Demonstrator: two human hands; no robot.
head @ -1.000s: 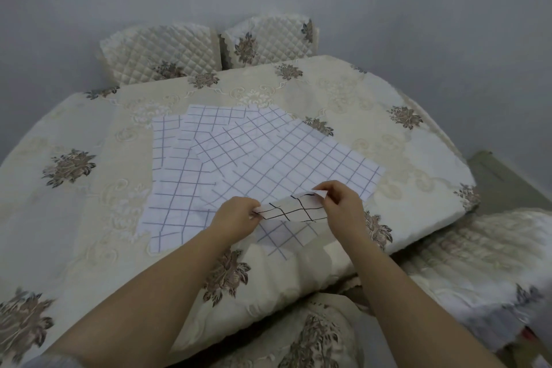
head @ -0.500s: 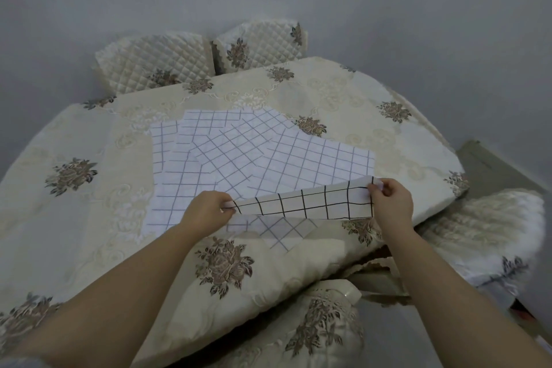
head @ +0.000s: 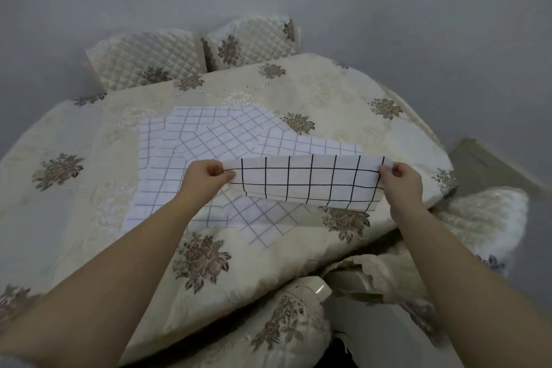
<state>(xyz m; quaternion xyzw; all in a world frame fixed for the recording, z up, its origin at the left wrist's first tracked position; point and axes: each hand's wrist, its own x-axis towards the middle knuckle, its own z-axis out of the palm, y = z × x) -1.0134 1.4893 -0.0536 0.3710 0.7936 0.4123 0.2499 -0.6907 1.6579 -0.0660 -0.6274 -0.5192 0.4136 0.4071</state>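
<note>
A white sheet with a black grid [head: 307,181] is lifted off the table and folded back toward me, showing its darker-lined side. My left hand [head: 203,181] pinches its left corner and my right hand [head: 401,184] pinches its right corner, stretching it flat between them. Beneath it, several overlapping white grid sheets [head: 209,140] lie fanned out on the cream floral tablecloth [head: 89,158].
Two quilted chair backs [head: 143,58] stand behind the table against the grey wall. A cushioned seat [head: 484,218] sits at the right and another [head: 286,323] just below the table's near edge. A beige floor strip [head: 490,163] shows at far right.
My hands moved apart, the right one going rightward, and the grid sheet was drawn out from a small folded corner into a wide raised strip.
</note>
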